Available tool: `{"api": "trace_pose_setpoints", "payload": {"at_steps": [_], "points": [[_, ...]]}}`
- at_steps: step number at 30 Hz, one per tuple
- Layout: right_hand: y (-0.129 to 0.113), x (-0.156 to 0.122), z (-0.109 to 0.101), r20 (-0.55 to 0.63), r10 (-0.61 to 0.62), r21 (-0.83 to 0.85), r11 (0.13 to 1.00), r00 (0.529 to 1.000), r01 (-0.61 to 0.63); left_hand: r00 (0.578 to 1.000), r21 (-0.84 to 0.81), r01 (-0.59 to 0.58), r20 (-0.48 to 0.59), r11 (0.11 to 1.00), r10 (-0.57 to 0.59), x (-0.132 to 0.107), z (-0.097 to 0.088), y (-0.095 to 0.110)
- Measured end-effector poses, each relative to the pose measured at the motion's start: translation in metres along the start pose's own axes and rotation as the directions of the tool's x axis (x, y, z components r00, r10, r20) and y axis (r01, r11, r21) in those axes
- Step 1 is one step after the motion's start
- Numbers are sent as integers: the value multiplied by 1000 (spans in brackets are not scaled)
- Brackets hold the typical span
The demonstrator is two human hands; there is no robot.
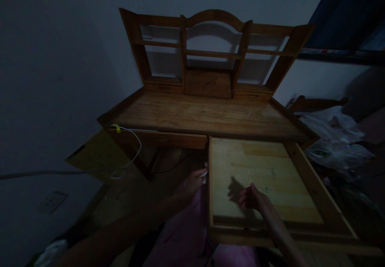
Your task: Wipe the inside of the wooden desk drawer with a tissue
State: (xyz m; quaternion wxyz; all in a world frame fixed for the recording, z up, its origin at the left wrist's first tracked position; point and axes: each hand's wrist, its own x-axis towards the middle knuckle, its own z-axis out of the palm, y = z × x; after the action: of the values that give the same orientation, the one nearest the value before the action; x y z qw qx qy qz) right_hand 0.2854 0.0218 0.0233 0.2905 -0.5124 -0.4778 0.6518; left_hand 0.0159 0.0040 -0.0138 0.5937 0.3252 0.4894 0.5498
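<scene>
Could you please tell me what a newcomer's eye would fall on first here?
Probably the pale inside of the drawer, pulled out at the right of the wooden desk, with the right hand over it. Next might come the left hand, holding a white scrap by the drawer's left side. The yellow tag stands out at the desk's left end.

Dim, bluish light leaves the lower corners very dark. The pale, flat wooden drawer bottom [258,166] shows brightest, shaded along its near edge; the bare right hand [251,198] casts a soft shadow toward its left edge. The brown wooden open-shelved hutch [207,82] shadows the plain greyish wall [75,58]. Wide-angle distortion stretches the outer parts.
</scene>
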Motion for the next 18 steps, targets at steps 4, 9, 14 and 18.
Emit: {"api": "trace_pose_setpoints", "payload": {"at_steps": [4, 9, 14, 18], "points": [[3, 2, 0, 7, 20, 11, 1000, 1000, -20, 994, 179, -112, 33, 978, 107, -13, -2, 4], [-13, -6, 7, -2, 3, -42, 999, 1000, -3, 990, 228, -124, 96, 966, 105, -32, 5, 20], [-25, -11, 13, 6, 20, -70, 997, 1000, -20, 994, 242, -56, 100, 969, 32, -66, 3, 31], [-24, -12, 12, -10, 13, -77, 997, 1000, -14, 977, 166, 15, 205, 986, -49, -92, 2, 31]]}}
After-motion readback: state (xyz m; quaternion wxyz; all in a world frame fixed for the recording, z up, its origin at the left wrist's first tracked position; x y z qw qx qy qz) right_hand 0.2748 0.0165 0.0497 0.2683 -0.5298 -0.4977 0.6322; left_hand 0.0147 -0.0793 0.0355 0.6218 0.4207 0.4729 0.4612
